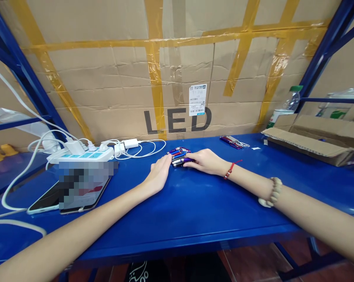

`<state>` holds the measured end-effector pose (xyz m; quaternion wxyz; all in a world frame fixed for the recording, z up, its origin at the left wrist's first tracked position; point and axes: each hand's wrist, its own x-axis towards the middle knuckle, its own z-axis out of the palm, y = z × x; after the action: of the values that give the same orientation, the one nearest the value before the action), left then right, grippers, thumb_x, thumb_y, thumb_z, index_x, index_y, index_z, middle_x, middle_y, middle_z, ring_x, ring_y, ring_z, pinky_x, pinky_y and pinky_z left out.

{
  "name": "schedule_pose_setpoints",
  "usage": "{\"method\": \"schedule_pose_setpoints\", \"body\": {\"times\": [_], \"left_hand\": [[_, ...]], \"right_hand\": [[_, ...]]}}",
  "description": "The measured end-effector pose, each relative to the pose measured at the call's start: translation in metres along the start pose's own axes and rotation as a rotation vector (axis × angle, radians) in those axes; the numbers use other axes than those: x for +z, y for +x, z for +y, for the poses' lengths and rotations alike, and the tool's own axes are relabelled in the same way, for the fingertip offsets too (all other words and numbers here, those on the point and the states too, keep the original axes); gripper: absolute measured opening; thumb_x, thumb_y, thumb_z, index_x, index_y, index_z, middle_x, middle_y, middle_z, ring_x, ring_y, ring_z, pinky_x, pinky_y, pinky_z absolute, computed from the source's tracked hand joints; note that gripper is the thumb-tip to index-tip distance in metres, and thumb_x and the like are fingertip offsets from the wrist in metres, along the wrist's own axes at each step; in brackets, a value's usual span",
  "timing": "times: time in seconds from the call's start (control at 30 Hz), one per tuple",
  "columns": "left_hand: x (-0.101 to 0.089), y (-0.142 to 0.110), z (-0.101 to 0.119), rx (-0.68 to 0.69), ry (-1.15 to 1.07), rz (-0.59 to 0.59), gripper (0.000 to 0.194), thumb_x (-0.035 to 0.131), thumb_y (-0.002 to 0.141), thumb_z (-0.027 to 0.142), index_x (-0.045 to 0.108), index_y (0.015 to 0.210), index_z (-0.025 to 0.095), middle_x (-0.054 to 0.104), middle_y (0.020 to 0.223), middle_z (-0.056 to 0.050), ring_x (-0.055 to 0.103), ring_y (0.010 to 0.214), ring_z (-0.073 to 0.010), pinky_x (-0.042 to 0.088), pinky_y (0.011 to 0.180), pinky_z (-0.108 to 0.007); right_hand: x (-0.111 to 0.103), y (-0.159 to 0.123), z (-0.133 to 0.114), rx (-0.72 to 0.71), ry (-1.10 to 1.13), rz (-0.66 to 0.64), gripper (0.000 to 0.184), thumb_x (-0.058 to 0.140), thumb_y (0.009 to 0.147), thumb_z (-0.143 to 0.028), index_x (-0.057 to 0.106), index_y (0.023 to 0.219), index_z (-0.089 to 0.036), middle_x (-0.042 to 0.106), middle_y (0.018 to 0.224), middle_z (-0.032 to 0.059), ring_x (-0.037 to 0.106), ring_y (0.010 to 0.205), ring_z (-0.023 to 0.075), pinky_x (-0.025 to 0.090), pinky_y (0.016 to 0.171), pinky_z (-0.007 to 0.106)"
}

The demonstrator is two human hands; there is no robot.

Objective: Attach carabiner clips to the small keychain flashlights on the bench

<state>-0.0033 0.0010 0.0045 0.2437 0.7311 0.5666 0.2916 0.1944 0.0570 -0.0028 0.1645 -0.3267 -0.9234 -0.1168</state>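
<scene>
A small pile of short, shiny pen-like cylinders in purple, blue, red and black lies on the blue tabletop, between my hands. My left hand rests on edge at the left side of the pile, its fingers straight and its palm turned towards the cylinders. From the right, my right hand has its thumb and fingers closed around the end of a dark purple cylinder at the near side of the pile. Part of the pile is hidden by my fingers. Farther back on the right lies another group of similar cylinders, with pale cord loops.
A white power strip with plugs and cables stands at left, behind two phones. An open cardboard box and a green-capped bottle are at right. A big taped carton walls off the back.
</scene>
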Motion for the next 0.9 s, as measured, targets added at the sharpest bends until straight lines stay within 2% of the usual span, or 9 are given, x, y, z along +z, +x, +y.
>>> {"method": "schedule_pose_setpoints", "body": {"times": [0.33,0.6,0.9], "left_hand": [[-0.0004,0.0,-0.001,0.012,0.004,-0.002,0.058,0.009,0.093,0.044,0.047,0.129,0.02,0.047,0.14,-0.005,0.037,0.132,-0.0215,0.019,0.112,-0.043],[0.0004,0.0005,-0.002,0.007,-0.014,0.013,0.056,0.012,0.093,0.042,0.05,0.126,0.02,0.048,0.139,-0.004,0.039,0.131,-0.0206,0.022,0.111,-0.04],[-0.0023,-0.0009,0.0059,-0.033,0.004,-0.008,0.056,0.01,0.093,0.042,0.054,0.117,0.019,0.05,0.137,-0.007,0.037,0.132,-0.0227,0.022,0.111,-0.042]], "right_hand": [[-0.0013,-0.0002,-0.0041,0.012,-0.01,-0.039,0.037,0.038,0.094,-0.043,0.064,0.094,-0.017,0.07,0.078,0.0057,0.06,0.065,0.0156,0.03,0.056,0.024],[-0.001,0.0003,-0.003,0.023,0.049,-0.029,0.033,0.04,0.094,-0.042,0.064,0.1,-0.019,0.071,0.088,0.0052,0.063,0.074,0.0166,0.034,0.06,0.024],[-0.0017,0.0002,-0.0037,0.033,-0.008,-0.053,0.038,0.038,0.094,-0.045,0.064,0.103,-0.019,0.07,0.08,0.0056,0.061,0.067,0.016,0.031,0.056,0.024]]}}
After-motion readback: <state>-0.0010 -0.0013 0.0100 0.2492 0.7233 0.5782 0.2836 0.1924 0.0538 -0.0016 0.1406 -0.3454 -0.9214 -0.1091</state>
